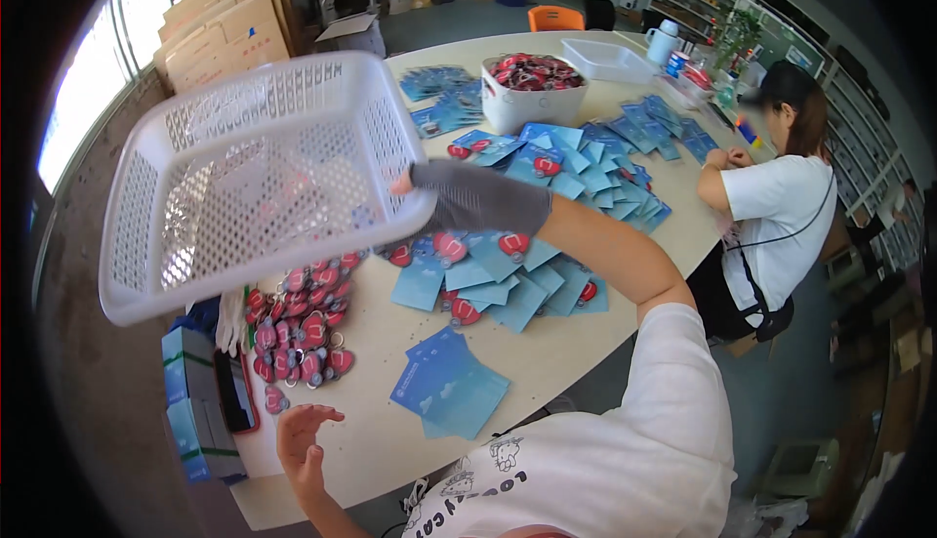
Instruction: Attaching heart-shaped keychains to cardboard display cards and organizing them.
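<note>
White plastic basket [259, 172], latticed and empty as far as we can see, hangs tilted in the air above the left end of the round table [547, 352]. Our right hand [468, 196], in a grey fingerless glove, is clamped on its near rim, thumb over the edge. Our left hand [303, 440] floats low by the table edge, fingers spread, holding nothing. Directly under the basket lies a loose heap of red keychains [303, 328], some blurred through the mesh. To the right of the heap, blue cards [449, 387] sit in a small stack, and more blue cards with red pieces on them spread across the middle of the table. A white tub [532, 99] of further red pieces stands at the far side. At the left edge of the table we note blue boxes [195, 401] and a red-cased phone [236, 392]. Another person in a white shirt [781, 226] works at the far right. We judge the basket has been tipped out and is in hand for removal; setting it aside calls for a free spot off the cards, with the rim grip kept firm.
</note>
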A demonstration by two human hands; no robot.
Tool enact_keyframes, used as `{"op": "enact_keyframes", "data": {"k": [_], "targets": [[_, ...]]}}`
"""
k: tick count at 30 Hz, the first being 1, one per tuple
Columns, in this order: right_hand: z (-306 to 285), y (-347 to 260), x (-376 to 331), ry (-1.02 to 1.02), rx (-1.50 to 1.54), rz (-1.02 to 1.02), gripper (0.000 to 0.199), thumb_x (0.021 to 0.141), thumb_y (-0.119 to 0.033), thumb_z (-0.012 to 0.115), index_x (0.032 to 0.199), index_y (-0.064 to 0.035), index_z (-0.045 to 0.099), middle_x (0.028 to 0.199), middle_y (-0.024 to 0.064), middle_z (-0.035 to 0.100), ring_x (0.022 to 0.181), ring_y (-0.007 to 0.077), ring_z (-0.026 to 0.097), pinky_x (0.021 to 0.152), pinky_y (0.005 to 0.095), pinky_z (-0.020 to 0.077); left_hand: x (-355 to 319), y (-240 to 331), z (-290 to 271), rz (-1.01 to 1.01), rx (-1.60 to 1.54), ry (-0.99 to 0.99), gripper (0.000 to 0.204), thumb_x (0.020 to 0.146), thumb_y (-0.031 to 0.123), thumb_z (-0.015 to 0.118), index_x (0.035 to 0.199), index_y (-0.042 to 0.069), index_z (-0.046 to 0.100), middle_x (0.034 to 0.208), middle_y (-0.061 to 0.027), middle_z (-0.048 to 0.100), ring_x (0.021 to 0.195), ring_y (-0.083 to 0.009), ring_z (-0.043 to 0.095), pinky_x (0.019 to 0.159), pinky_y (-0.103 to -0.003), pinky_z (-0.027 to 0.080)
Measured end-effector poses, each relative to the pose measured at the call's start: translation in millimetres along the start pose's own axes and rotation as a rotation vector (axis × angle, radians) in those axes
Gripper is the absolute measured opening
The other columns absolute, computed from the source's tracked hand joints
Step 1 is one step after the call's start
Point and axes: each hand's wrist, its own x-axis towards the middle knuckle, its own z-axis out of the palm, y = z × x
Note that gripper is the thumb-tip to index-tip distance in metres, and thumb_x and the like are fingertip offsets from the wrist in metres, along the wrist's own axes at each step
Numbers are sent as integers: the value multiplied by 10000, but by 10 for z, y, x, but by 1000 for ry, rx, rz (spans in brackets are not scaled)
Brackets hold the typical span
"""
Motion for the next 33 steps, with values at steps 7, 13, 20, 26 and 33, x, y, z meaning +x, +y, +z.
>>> {"op": "enact_keyframes", "data": {"k": [7, 13, 20, 26, 33], "targets": [[-254, 485, -780, 161, -149, 53, 575, 893, -296, 539, 1258, 130, 415, 1122, 181, 606, 927, 229, 669, 816, 292, 562, 651, 138, 868, -4, -727, 523, 1027, 811, 776, 449, 1544, 176, 52, 1566, -175, 157, 1425, -409, 193, 1093, -683, 214], [-1123, -76, -1218, 336, -933, -232, 504, 897, -322, 427, 1238, 41, 509, 932, 124, 627, 813, 165, 613, 680, 269, 515, 733, 121, 672, 107, -767, 137, 857, 905, 596, 486, 1529, 121, 142, 1560, -166, 194, 1392, -427, 264, 1099, -651, 237], [-1653, -671, -1321, 423, -313, -482, 762, 922, -613, 472, 1396, -25, 369, 1118, 103, 605, 1105, 195, 607, 788, 322, 542, 2418, 113, 1866, -221, -569, 259, 562, 846, 74, 444, 1382, -42, 324, 1287, -206, 508, 1185, -386, 541, 985, -554, 488], [-2050, -363, -1112, 634, -744, -798, 544, 982, -361, 522, 1298, 52, 361, 1210, 205, 547, 1041, 271, 605, 873, 377, 477, 3826, -546, 3505, -147, -475, 118, 632, 865, 230, 566, 1403, 27, 304, 1331, -126, 472, 1179, -242, 530, 980, -402, 461], [-3756, -973, -1688, 1213, -630, -880, 314, 911, -242, 486, 921, 71, 511, 922, 190, 633, 777, 250, 679, 684, 354, 539, 4488, -476, 4086, -165, -125, -552, 809, 933, 415, 608, 1536, 137, 146, 1550, -131, 251, 1377, -283, 361, 1082, -457, 375]]}}
